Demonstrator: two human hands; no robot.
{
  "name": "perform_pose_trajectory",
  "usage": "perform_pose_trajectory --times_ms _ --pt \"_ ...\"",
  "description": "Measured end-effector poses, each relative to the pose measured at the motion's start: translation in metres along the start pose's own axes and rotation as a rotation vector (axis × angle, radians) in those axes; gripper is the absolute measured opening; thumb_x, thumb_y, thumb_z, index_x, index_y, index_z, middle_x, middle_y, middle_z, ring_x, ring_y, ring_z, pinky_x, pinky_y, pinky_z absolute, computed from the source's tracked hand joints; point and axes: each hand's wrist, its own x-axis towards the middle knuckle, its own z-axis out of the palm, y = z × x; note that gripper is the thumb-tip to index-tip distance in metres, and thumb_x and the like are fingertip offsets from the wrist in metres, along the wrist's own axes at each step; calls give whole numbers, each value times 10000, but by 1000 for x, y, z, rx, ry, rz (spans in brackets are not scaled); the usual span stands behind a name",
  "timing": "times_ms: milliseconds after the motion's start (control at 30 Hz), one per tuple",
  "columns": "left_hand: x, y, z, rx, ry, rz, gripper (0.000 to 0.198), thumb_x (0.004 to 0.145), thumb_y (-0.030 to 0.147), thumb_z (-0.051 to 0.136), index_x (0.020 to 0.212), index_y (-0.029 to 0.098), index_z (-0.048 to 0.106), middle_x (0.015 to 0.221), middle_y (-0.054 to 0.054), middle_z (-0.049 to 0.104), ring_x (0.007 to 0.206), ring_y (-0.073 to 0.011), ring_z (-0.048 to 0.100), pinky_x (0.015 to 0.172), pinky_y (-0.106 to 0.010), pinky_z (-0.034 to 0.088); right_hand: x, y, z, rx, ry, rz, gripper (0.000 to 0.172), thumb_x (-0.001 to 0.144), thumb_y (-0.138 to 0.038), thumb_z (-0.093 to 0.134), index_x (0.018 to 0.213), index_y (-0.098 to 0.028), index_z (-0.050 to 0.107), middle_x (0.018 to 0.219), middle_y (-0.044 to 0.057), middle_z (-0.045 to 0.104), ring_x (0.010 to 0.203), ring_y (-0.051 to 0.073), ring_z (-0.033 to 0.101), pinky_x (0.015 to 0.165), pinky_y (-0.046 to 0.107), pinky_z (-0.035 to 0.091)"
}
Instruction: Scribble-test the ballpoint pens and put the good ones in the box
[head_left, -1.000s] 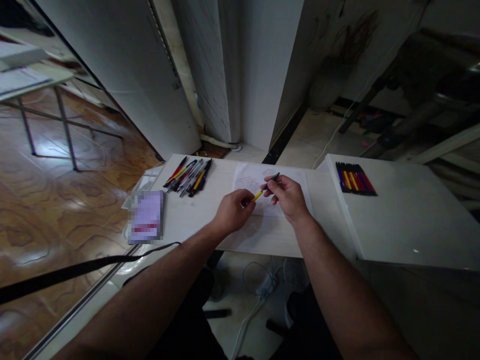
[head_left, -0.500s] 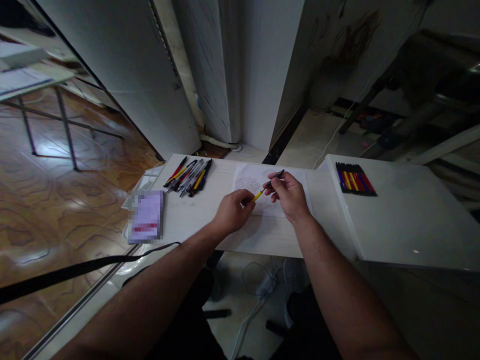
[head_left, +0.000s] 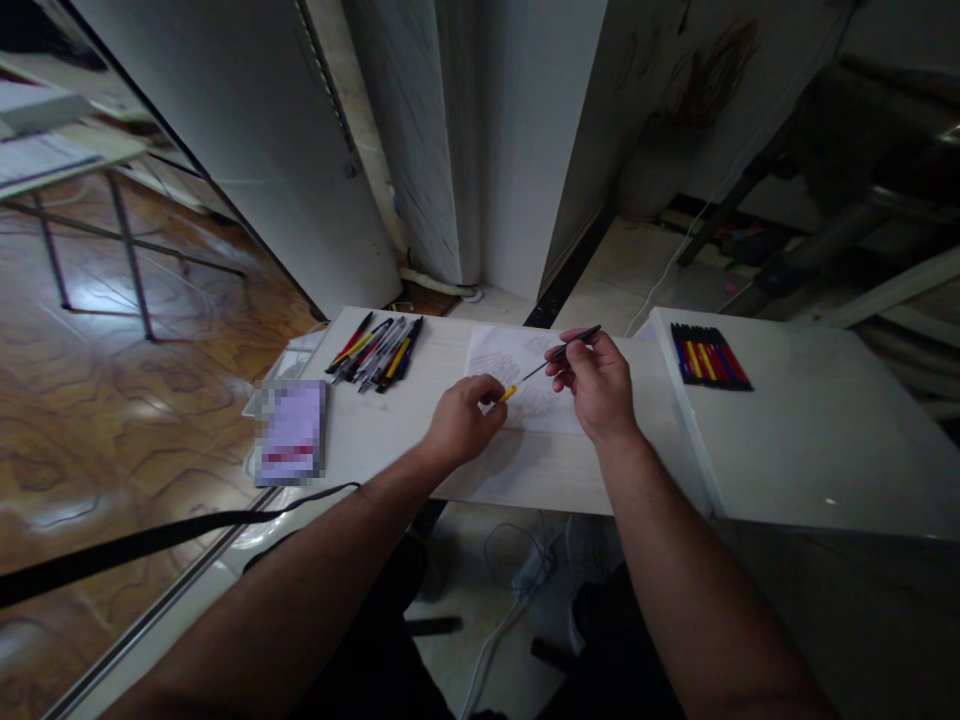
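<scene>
My left hand (head_left: 461,422) is closed around a yellow pen barrel (head_left: 508,393), of which only the end shows. My right hand (head_left: 596,385) pinches the pen's black front part (head_left: 581,340), and a thin dark refill (head_left: 538,367) runs from it toward the yellow barrel. The two parts are apart, over a sheet of paper (head_left: 517,375) with handwriting on the white table (head_left: 390,430). A loose bunch of pens (head_left: 379,350) lies at the table's far left.
A row of red, yellow and blue pens (head_left: 709,357) lies on a second white surface (head_left: 810,440) at the right. A blurred purple booklet (head_left: 292,432) sits at the table's left edge. A black strap (head_left: 150,545) crosses the lower left. Cables (head_left: 517,580) lie on the floor below.
My right hand has moved up and to the right, drawing the black part and its refill out of the yellow barrel. My left hand has stayed nearly still.
</scene>
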Motion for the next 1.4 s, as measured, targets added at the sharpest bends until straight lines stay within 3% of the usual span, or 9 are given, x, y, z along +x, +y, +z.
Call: perform_pose_trajectory --times_ms 533,600,700,800,1400 --pt "4 -1 -4 -84 60 -203 43 783 226 589 791 193 616 681 13 651 610 -125 571 598 -247 433 2 5 -2 60 129 65 231 810 -409 666 919 -226 576 769 -3 686 595 109 618 459 200 452" --pt "4 0 -5 -115 131 -171 55 801 232 589 804 189 625 724 2 673 632 -126 584 616 -250 456 2 7 -3 64 126 74 233 808 -408 667 922 -226 577 769 -4 686 599 110 620 461 200 451" --pt "2 1 -7 -78 252 -4 79 813 233 607 865 187 643 873 -35 700 754 -150 611 705 -283 491 1 7 -4 67 122 79 241 805 -416 666 926 -229 574 768 -7 685 604 109 620 465 200 449" --pt "-1 2 -7 -52 271 113 97 822 222 614 905 188 648 918 -51 694 837 -168 617 773 -311 503 1 7 -3 61 120 84 250 805 -429 663 922 -230 570 770 -7 683 603 107 615 469 201 448" --pt "-3 3 -8 -64 250 148 112 840 189 574 931 186 639 961 -53 706 923 -170 645 858 -310 500 1 7 -3 72 113 84 261 792 -433 681 908 -224 574 759 -7 679 587 106 605 467 206 448"
